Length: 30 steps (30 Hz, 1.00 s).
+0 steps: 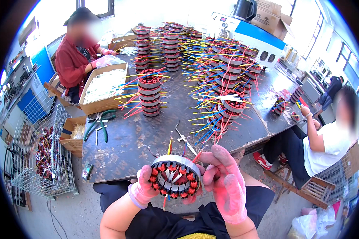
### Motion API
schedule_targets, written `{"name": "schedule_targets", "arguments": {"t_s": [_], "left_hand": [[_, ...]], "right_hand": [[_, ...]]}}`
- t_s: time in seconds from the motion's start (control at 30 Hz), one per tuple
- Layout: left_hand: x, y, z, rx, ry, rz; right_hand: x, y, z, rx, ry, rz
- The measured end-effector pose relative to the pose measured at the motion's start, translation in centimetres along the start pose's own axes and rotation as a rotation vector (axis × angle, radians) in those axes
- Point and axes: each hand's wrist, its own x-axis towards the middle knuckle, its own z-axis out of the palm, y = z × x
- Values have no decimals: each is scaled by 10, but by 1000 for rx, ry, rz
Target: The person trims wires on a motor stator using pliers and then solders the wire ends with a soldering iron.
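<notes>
My left hand [146,187], in a pink-stained glove, grips a motor stator [181,159] by its left side, tilted so that its inside shows. Red coils line the steel ring, and white sleeves lie across its opening. At the ring's right edge, my gloved right hand [228,187] has its fingers bent together at a red wire [197,156]; their tips partly hide the wire. Yellow and blue leads stick up behind the ring. On the table beyond lie a thin bent metal tool [185,139] and green-handled pliers [104,129].
Stacked stators [150,97] stand on the dark table [123,153], with a larger cluster [227,79] at right, their wires sticking out. Left are a carton of white pieces [103,85] and a wire basket [44,159]. Co-workers sit left [73,59] and right [327,139].
</notes>
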Motion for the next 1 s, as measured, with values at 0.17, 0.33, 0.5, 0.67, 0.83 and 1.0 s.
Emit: {"name": "schedule_targets", "arguments": {"t_s": [0.17,0.33,0.5,0.67,0.83,1.0], "left_hand": [[-3,2,-12,75,-87,-27],[5,-2,-18,39,-184,-23],[1,-7,-21,4,-145,-6],[2,5,-9,287,-107,-52],[5,5,-7,248,-142,-39],[0,13,-28,388,-145,154]], "right_hand": [[1,4,-6,7,-18,-1],[2,8,-10,13,-12,45],[3,10,-9,26,-13,49],[0,8,-14,2,-7,46],[2,9,-19,7,-11,28],[10,21,-12,-58,42,48]]}}
